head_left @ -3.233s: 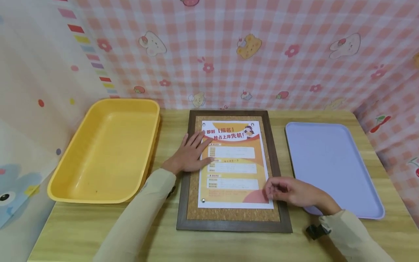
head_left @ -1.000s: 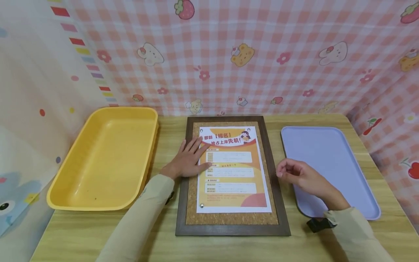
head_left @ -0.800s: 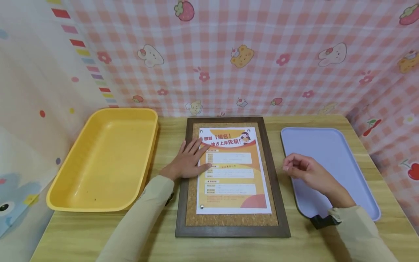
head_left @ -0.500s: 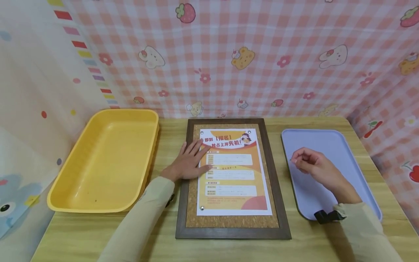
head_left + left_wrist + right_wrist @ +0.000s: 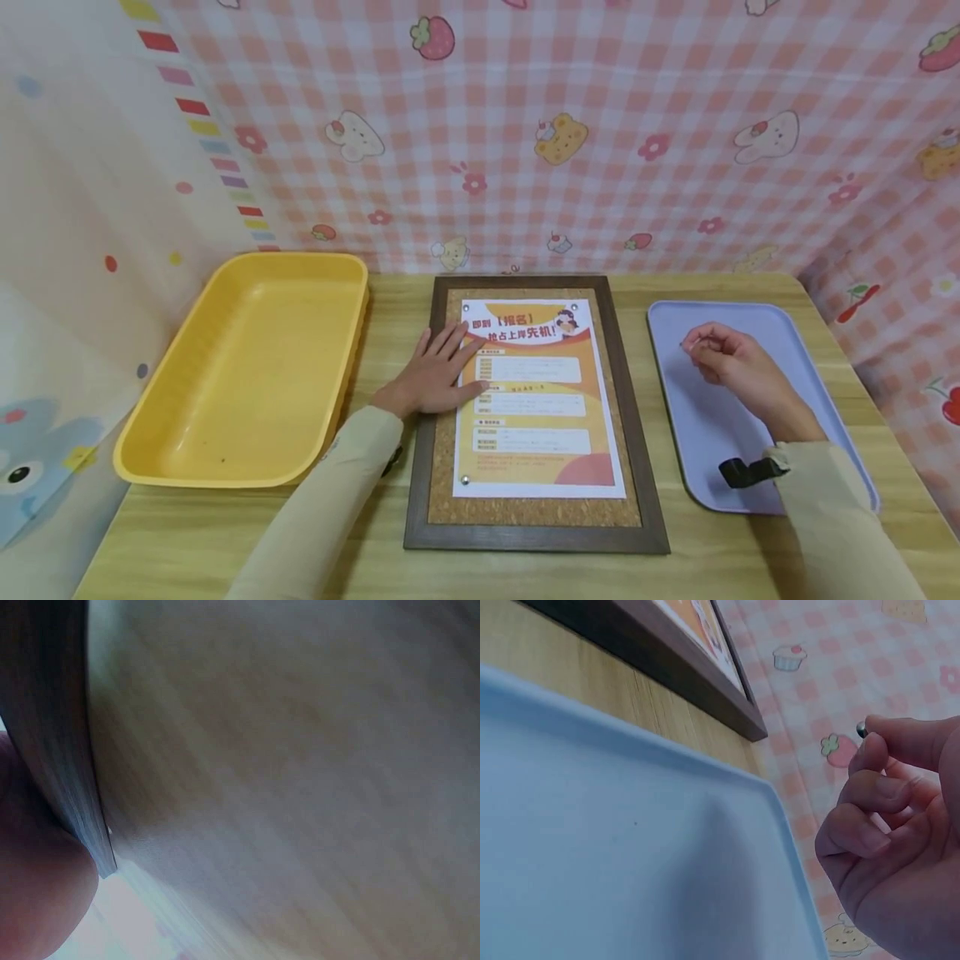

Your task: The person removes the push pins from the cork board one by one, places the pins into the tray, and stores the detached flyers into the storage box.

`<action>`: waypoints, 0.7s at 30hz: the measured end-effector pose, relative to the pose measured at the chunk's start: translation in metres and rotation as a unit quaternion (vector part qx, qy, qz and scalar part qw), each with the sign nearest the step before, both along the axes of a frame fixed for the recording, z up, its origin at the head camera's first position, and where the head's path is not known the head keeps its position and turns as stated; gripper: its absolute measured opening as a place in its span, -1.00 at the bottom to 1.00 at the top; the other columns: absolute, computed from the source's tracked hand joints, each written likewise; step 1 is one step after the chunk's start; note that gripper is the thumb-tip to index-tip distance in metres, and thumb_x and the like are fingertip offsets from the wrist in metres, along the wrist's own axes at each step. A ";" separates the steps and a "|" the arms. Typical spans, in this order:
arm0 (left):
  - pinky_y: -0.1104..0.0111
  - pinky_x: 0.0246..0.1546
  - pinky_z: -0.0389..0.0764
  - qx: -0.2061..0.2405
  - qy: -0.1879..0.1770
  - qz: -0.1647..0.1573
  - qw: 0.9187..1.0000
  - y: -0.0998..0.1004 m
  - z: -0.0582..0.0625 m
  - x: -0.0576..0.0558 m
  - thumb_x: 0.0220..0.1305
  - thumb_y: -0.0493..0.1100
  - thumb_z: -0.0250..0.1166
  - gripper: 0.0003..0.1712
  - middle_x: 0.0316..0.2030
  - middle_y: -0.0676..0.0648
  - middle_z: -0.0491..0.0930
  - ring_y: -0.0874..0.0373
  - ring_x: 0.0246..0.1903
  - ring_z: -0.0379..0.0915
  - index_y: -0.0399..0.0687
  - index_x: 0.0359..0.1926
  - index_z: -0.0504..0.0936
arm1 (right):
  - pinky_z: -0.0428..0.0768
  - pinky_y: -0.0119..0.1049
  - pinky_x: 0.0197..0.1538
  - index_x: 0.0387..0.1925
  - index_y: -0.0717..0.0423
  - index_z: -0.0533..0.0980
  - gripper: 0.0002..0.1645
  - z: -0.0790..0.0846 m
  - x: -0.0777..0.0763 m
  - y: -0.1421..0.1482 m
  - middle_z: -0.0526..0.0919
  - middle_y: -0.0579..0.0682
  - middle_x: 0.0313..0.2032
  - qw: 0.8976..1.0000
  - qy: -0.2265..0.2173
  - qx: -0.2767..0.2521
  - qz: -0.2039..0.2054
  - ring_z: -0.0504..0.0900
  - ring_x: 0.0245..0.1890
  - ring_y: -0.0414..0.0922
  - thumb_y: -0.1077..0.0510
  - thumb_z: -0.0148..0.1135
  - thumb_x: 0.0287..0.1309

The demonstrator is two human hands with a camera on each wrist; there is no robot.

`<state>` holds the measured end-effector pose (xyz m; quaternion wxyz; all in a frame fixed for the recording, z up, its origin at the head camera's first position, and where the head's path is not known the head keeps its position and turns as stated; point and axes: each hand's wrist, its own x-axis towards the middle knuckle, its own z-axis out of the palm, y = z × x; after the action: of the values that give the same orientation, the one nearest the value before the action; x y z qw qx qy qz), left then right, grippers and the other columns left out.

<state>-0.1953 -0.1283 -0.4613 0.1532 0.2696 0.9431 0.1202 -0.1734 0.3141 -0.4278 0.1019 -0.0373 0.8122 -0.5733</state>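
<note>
A printed poster point(image 5: 528, 417) lies on a cork board point(image 5: 525, 510) with a dark wooden frame point(image 5: 536, 538). Silver thumbtacks sit at its two upper corners and its lower left corner. My left hand point(image 5: 431, 379) rests with spread fingers across the frame's left side, fingertips on the poster. Above the lavender tray point(image 5: 757, 492) hovers my right hand point(image 5: 738, 367), its thumb and forefinger pinching a small silver thumbtack point(image 5: 862, 729), best seen in the right wrist view. The other fingers of that hand are curled. The left wrist view shows only part of the hand beside the frame edge point(image 5: 56, 727).
A deep yellow basin point(image 5: 247, 375) stands left of the board on the wood-grain table point(image 5: 360, 567). Behind the table hangs a pink checked cloth point(image 5: 480, 125), and more patterned cloth closes off both sides.
My right hand has moved from the poster's lower right corner to the right, over the lavender tray, with the thumbtack. My left hand stays on the poster.
</note>
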 end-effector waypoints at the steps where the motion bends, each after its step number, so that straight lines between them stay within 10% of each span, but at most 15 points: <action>1: -0.13 0.46 -0.42 0.001 0.001 0.000 1.000 0.000 0.000 0.000 0.46 0.33 -0.09 -0.14 0.58 -0.18 -0.35 -0.11 0.55 -0.52 0.10 0.60 -0.08 | 0.30 -0.28 -0.52 -0.09 0.33 0.41 -0.72 -0.001 -0.002 0.001 0.40 -0.21 -0.53 1.000 -0.006 -0.003 -0.005 0.29 -0.60 -0.24 0.12 0.05 0.48; 21: -0.12 0.47 -0.42 0.001 0.010 -0.002 1.000 0.001 -0.002 0.000 0.46 0.34 -0.10 -0.14 0.58 -0.19 -0.33 -0.12 0.55 -0.49 0.10 0.60 -0.07 | 0.26 -0.39 -0.57 -0.17 0.12 0.47 -0.87 -0.013 -0.028 0.012 0.43 -0.25 -0.58 0.997 -0.037 -0.022 -0.062 0.27 -0.66 -0.30 0.16 0.00 0.48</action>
<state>-0.1953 -0.1277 -0.4637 0.1440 0.2731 0.9437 0.1186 -0.2011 0.3258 -0.4407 0.0950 0.0321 0.7957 -0.5974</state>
